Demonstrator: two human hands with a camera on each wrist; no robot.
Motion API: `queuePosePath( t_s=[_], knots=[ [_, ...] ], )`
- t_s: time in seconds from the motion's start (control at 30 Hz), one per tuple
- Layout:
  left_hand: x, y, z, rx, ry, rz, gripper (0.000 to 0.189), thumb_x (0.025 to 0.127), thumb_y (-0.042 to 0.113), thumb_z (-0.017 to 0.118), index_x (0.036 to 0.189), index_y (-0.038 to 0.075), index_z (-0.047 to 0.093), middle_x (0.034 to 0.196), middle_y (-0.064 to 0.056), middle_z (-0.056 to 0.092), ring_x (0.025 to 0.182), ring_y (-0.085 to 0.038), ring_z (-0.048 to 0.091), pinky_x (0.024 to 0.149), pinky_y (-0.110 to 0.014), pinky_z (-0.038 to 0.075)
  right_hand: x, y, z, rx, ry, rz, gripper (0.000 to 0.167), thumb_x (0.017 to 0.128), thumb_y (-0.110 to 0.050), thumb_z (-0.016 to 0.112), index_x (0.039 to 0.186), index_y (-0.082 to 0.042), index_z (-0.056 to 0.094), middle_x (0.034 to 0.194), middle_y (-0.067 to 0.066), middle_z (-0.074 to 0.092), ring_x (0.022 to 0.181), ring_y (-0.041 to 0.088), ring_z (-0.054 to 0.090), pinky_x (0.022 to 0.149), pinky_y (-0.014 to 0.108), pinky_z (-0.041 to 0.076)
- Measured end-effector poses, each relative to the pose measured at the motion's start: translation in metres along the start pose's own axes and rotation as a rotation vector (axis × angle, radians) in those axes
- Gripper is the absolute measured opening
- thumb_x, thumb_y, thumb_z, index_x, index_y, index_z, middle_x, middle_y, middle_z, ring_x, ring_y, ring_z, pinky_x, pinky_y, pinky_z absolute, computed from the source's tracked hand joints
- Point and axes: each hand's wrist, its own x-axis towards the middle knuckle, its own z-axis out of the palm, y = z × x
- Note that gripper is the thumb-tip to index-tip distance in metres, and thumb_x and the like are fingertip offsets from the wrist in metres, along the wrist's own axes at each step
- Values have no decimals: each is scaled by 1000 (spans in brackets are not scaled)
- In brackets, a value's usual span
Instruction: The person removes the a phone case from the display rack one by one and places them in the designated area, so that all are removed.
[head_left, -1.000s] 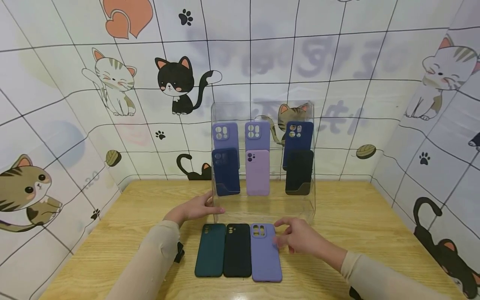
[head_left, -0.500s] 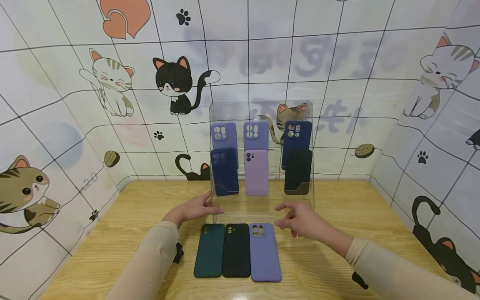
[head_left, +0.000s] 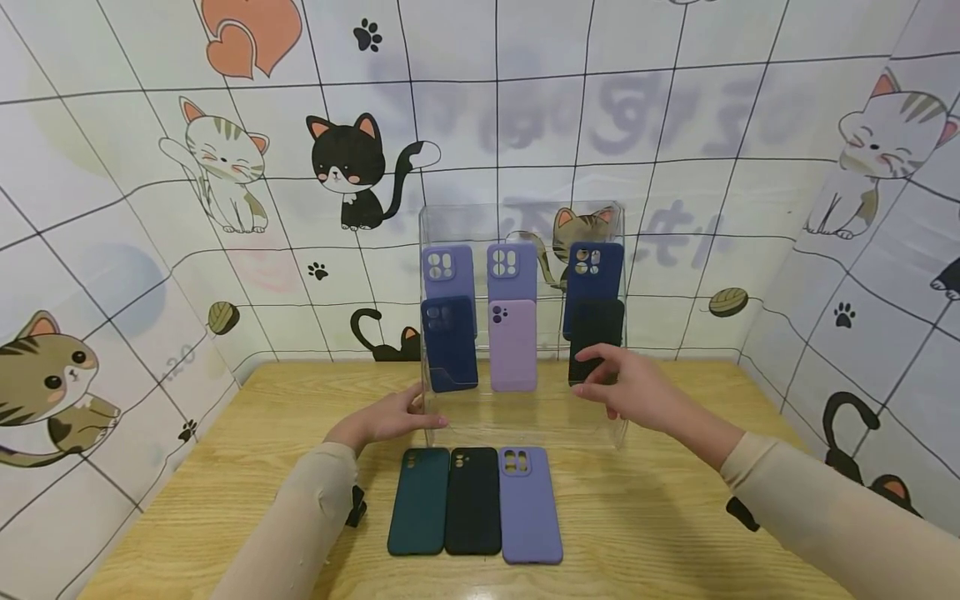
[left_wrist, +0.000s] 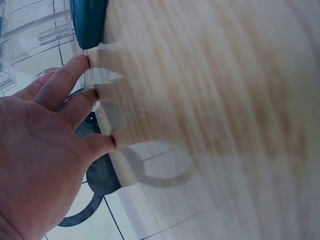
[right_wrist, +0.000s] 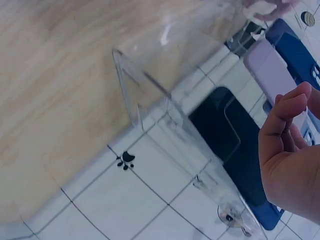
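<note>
A clear display stand (head_left: pixel 525 417) bears two visible rows of phone cases. My left hand (head_left: pixel 386 417) grips its lower left side, thumb in front and fingers behind. In the left wrist view, the fingertips (left_wrist: pixel 107 142) meet the tabletop. My right hand (head_left: pixel 637 387), loosely bent and holding nothing, is in front of the black phone case (head_left: pixel 596 325) at the stand's lower right. A navy case (head_left: pixel 450 346) and a pink-lilac case (head_left: pixel 513 346) share that row. On the table before the stand lie a dark green case (head_left: pixel 420 500), another black case (head_left: pixel 474 500) and a purple case (head_left: pixel 531 508).
Behind the front row stand two purple cases, left (head_left: pixel 453 283) and middle (head_left: pixel 525 287), and a navy case (head_left: pixel 596 271) at right. The wooden table (head_left: pixel 660 517) ends at a cat-patterned wall covering (head_left: pixel 465 125). Black straps (head_left: pixel 356 507) hang at the wrists.
My right hand has left the purple case on the table and risen forward and right to the stand's black case. The left hand stays at the stand's side.
</note>
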Motion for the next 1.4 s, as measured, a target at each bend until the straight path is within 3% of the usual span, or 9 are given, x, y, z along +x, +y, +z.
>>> queuePosePath(
  t_s=[0.4,0.5,0.6,0.73,1.1,1.4],
  knots=[
    [2,-2,0,4,1,0,111,92,67,72,173,20,13,169,-23,39,158,-42,39,127,-63,32,15,-10,-38,-221,157,-34,66,101,-28,76,156,-9,47,128,20,68,61,14,67,62,34,53],
    [3,-3,0,0,0,4,112,91,69,72,173,21,14,170,-22,39,158,-41,38,127,-63,32,20,-10,-44,-272,187,-33,73,101,-30,75,161,-9,40,134,22,64,66,19,69,66,38,55],
    [3,-3,0,-1,-4,-1,115,89,72,72,174,21,13,170,-21,38,159,-40,38,127,-62,31,23,-7,-47,-318,205,-18,82,101,-34,75,166,-7,32,139,26,59,89,33,72,82,52,58],
    [2,-2,1,-5,-7,2,117,88,73,73,173,20,13,170,-22,37,159,-40,37,128,-61,31,27,-1,-49,-374,221,15,88,101,-38,75,167,-5,26,144,33,49,118,49,62,99,66,51],
    [4,-3,2,-19,-5,11,116,88,73,73,173,21,15,170,-21,39,159,-40,38,127,-61,32,32,12,-42,-421,254,48,84,101,-36,74,165,-5,30,147,34,43,120,50,60,95,65,53],
    [3,-5,1,-43,-8,3,119,88,72,73,174,18,11,172,-22,35,160,-40,36,128,-61,31,30,11,-33,-428,282,-15,80,102,-34,73,164,-3,33,147,33,42,117,48,61,90,61,54]
  ],
)
